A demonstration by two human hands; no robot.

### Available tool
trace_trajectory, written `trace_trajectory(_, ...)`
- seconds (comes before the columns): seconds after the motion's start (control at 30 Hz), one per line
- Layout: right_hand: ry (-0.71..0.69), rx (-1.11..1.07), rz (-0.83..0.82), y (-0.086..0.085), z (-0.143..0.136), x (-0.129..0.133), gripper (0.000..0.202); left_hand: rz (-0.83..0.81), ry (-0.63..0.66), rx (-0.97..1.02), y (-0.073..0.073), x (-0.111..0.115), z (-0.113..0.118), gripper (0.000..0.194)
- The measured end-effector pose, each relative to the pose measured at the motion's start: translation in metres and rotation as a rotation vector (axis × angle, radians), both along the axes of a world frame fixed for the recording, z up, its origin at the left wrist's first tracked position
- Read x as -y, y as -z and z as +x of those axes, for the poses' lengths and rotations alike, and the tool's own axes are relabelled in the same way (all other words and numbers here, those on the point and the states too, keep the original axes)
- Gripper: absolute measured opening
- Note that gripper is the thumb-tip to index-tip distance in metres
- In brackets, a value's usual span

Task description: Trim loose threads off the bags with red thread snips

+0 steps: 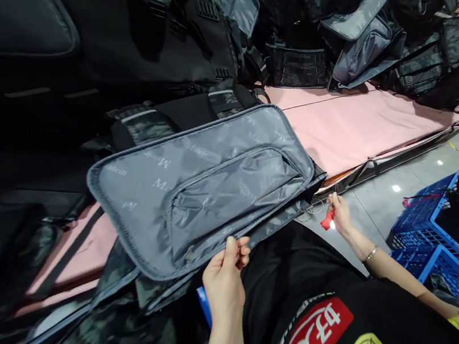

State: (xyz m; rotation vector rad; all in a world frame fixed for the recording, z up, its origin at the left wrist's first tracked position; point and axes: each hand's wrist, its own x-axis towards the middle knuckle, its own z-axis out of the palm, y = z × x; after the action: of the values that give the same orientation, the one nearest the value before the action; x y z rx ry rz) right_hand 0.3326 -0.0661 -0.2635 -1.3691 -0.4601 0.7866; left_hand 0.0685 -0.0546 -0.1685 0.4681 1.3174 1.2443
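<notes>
A backpack panel with grey printed lining lies in front of me, its lining side facing up. A curved pocket is sewn onto this lining. My left hand pinches the panel's near edge between thumb and fingers. To the right, past the panel's corner, my right hand is closed, with a small red object at its fingers; its exact kind is unclear. A thin pale loop of cord or thread shows between that hand and the panel.
A pink-covered table runs behind the panel. Black and camouflage bags are piled along its far side, and large black bags stand at the left. Blue plastic crates holding dark and silvery material sit on the floor at right.
</notes>
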Motion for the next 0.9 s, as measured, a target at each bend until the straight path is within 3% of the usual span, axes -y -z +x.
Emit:
trace_trajectory(0.1, 0.02, 0.03, -0.075, 0.032, -0.005, -0.003, 0.046, 0.003, -0.021, 0.002, 0.001, 0.001, -0.002, 0.047)
trace_trajectory(0.2, 0.02, 0.061, -0.095, 0.05, -0.011, -0.018, 0.043, 0.004, -0.059, 0.006, 0.004, 0.002, -0.006, 0.047)
trace_trajectory(0.37, -0.021, 0.053, -0.15, 0.061, -0.011, -0.038, 0.028, -0.003, -0.122, 0.009, 0.013, 0.004, -0.02, 0.044)
trace_trajectory(0.5, -0.066, -0.002, -0.196, 0.063, -0.007, -0.036, 0.029, -0.013, -0.165, -0.003, 0.018, 0.006, -0.03, 0.041)
trace_trajectory(0.67, -0.053, -0.026, -0.158, 0.049, -0.003, -0.02, 0.038, -0.015, -0.215, -0.013, 0.021, 0.009, -0.048, 0.041)
trace_trajectory(0.9, -0.034, 0.082, 0.032, -0.007, 0.014, -0.014, 0.04, 0.014, -0.307, -0.06, 0.022, 0.019, -0.084, 0.036)
